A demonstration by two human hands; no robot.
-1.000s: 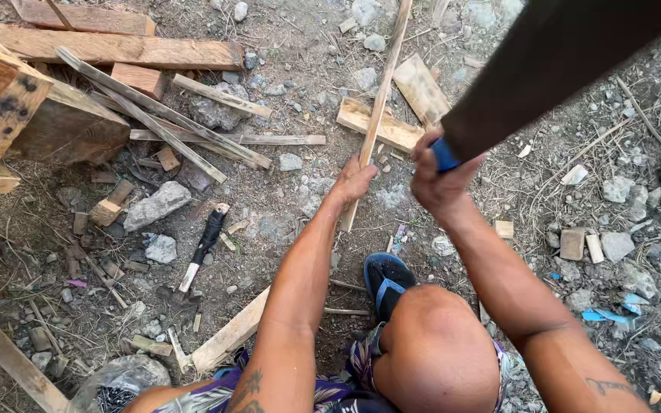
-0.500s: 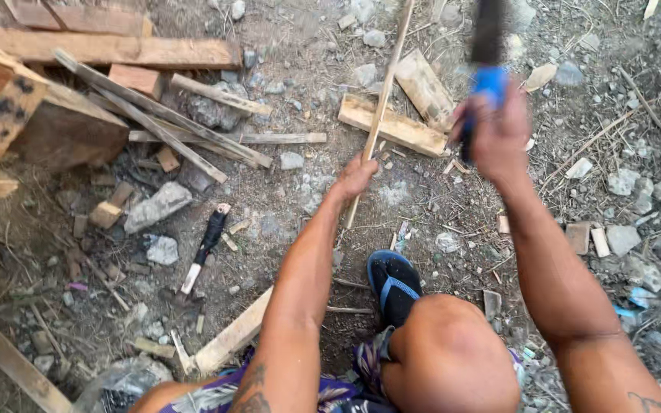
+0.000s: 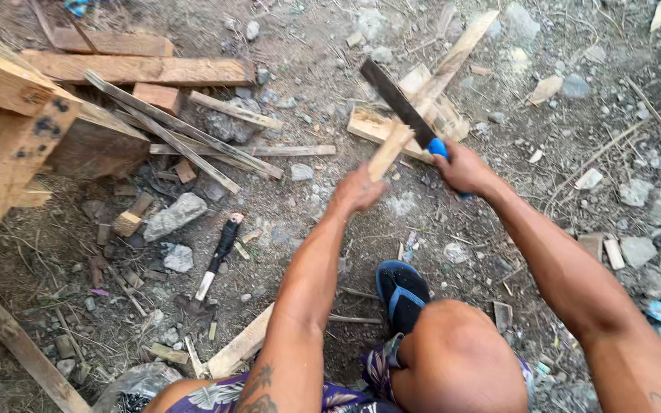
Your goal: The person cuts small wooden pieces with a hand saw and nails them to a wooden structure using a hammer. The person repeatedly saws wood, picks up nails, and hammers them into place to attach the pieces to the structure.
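My left hand point(image 3: 357, 191) clamps the wood strip point(image 3: 430, 92) angling up-right; right hand point(image 3: 464, 168) grips the machete point(image 3: 395, 102), blade up-left.

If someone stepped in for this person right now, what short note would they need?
Left hand: grips the lower end of a long wooden stick, held slanting up and away over the ground.
Right hand: closed on the blue handle of a dark-bladed chopping knife, blade meeting the stick just above the left hand.
Nearby: a black-handled tool lies unused on the dirt to the left, beside wood scraps and stones.
Done: the stick looks partly split near the blade.
Left: most of its length looks whole.
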